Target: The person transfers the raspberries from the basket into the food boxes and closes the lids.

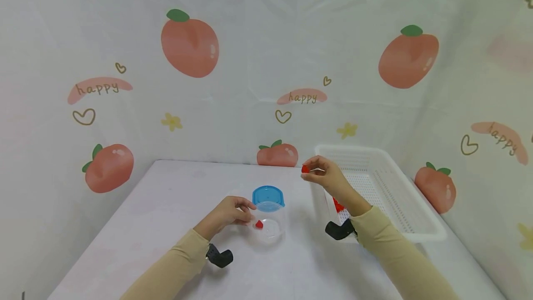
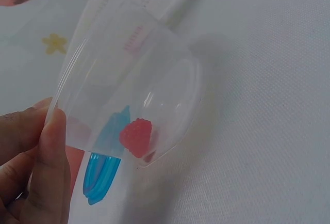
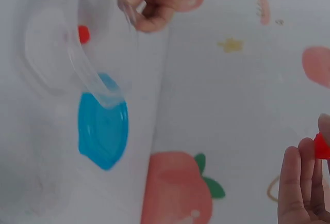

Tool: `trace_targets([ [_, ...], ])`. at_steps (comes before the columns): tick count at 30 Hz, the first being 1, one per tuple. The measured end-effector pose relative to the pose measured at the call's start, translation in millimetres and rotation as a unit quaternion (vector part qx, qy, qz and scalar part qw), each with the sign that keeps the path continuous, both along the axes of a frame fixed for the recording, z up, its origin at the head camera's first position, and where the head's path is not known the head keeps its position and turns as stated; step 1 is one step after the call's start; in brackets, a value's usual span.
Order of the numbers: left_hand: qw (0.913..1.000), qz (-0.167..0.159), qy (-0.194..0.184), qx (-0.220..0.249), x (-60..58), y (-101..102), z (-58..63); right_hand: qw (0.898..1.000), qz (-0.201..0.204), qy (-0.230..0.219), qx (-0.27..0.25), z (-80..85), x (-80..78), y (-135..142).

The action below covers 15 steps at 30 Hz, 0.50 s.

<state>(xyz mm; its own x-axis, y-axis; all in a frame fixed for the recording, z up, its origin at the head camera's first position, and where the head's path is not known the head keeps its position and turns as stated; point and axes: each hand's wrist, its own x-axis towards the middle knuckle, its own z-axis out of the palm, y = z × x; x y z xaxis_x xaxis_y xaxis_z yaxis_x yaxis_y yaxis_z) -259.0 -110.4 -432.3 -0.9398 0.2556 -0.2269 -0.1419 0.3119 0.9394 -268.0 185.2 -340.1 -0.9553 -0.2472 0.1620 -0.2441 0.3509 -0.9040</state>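
Observation:
My left hand [image 1: 233, 211] pinches the rim of a clear plastic container [image 2: 170, 90], thumb and fingers on its near edge. One red raspberry [image 2: 136, 137] lies inside the container, low against its wall. My right hand [image 1: 326, 175] is raised near the left rim of a white basket, pinching a small red piece [image 1: 305, 169] between thumb and fingertips; in the right wrist view that red piece [image 3: 323, 146] is partly cut off by the frame edge. Just behind the container lies a blue lid [image 1: 268, 195], flat on the table.
The white perforated basket [image 1: 410, 198] stands at the right of the table [image 1: 175, 184]. Several red pieces [image 1: 338, 205] lie in its near left part, partly hidden by the right forearm. A printed cloth [image 1: 241, 59] hangs behind the table.

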Motion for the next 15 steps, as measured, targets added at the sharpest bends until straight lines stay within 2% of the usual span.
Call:
trace_targets([
  [8,1.0,-0.002,0.003,0.005,0.9,-0.5,0.5,0.999,0.041,-0.026,-0.017,-18.3,14.0,-26.5],
  [15,0.9999,-0.01,0.005,0.01,0.0,-1.2,-0.3,0.998,0.059,-0.035,0.002,-40.4,25.7,-40.5],
])
